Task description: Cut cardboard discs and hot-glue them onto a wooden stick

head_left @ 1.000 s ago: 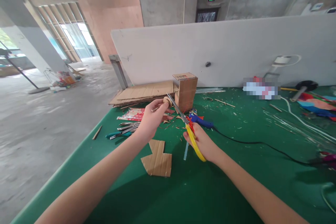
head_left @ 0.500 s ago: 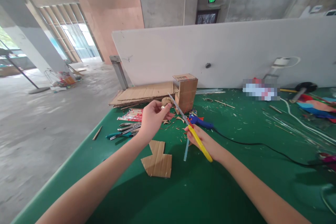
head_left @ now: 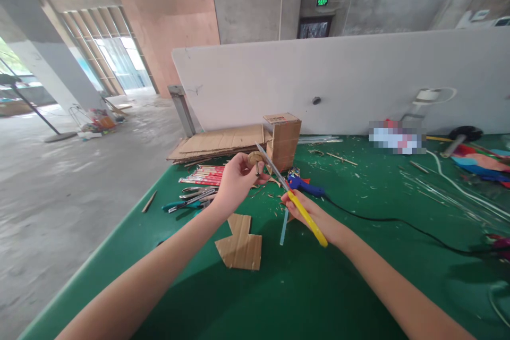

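My left hand (head_left: 239, 178) pinches a small round brown piece (head_left: 255, 158), perhaps cardboard, with a thin stick-like part showing by the thumb. In my right hand (head_left: 308, 212) is a pair of scissors (head_left: 306, 218) with yellow handles, its blades pointing up and away, right beside the round piece. Whether the blades touch it I cannot tell. Under my hands a cut cardboard shape (head_left: 241, 247) lies flat on the green table (head_left: 311, 297). A blue glue gun (head_left: 305, 186) lies just beyond my right hand, and a translucent strip (head_left: 284, 227) lies left of that hand.
Behind my hands stand a cardboard box (head_left: 285, 143) and stacked cardboard sheets (head_left: 223, 139). Pliers (head_left: 195, 199) and red-and-white wrapped sticks (head_left: 203, 174) lie left. A black cord (head_left: 382, 218) crosses the right side; scraps are scattered around. A white panel (head_left: 338, 79) borders the back.
My left hand has turned the round piece slightly, so the stick-like part by the thumb shows differently. The scissors have shifted a little to the right and down at the handles.
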The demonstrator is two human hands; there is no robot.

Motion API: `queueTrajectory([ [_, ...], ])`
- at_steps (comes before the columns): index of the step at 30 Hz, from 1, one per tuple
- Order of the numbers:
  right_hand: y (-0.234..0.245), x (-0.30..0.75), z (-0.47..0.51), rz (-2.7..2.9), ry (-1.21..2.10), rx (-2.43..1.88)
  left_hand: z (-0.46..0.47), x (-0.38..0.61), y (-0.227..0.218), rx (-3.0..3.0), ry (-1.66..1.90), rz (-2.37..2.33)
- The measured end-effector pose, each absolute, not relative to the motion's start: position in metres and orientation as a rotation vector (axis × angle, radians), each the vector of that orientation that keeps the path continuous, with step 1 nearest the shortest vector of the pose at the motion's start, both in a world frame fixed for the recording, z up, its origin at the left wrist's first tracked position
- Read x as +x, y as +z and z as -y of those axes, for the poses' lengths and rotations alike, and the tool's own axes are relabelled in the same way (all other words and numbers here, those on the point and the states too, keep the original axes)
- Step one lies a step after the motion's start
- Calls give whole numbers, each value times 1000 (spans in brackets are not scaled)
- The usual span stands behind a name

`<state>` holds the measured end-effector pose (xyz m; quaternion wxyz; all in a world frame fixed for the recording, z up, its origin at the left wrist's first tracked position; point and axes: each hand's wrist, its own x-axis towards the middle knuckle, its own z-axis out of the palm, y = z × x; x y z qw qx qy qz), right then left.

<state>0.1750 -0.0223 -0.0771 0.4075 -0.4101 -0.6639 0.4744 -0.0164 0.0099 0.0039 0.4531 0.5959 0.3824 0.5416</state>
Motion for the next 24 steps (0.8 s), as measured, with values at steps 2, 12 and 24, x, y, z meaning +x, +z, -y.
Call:
queueTrajectory([
  [2, -73, 175, 24, 1699, 1201, -1056, -9, -17, 4, 1490, 1331, -924],
  [12, -64, 172, 28, 1736, 1149, -1092, -9, -19, 4, 1554, 1319, -915],
  [24, -62, 169, 26, 1716, 1096, -1136, -10, -21, 8, 1614, 1277, -937],
])
